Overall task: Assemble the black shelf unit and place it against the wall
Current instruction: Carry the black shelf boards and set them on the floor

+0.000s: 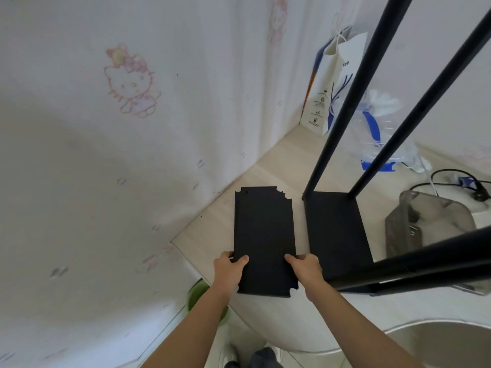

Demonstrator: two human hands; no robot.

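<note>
A stack of flat black shelf boards (264, 235) with notched corners is held level over the pale counter. My left hand (229, 269) grips its left edge near the front, thumb on top. My right hand (305, 269) grips the right edge the same way. Just to the right stands the partly built black shelf frame (336, 229), its bottom shelf on the counter and black poles (350, 102) rising from its corners. One more black pole (430, 264) crosses low at the right.
A wall with pink cartoon wallpaper (127, 83) runs along the left and meets another wall at the back corner. A white paper bag (329, 88) and a clear plastic bag (382, 128) stand there. A grey translucent container (430, 224), cables (451, 179) and a steel sink (438, 341) lie right.
</note>
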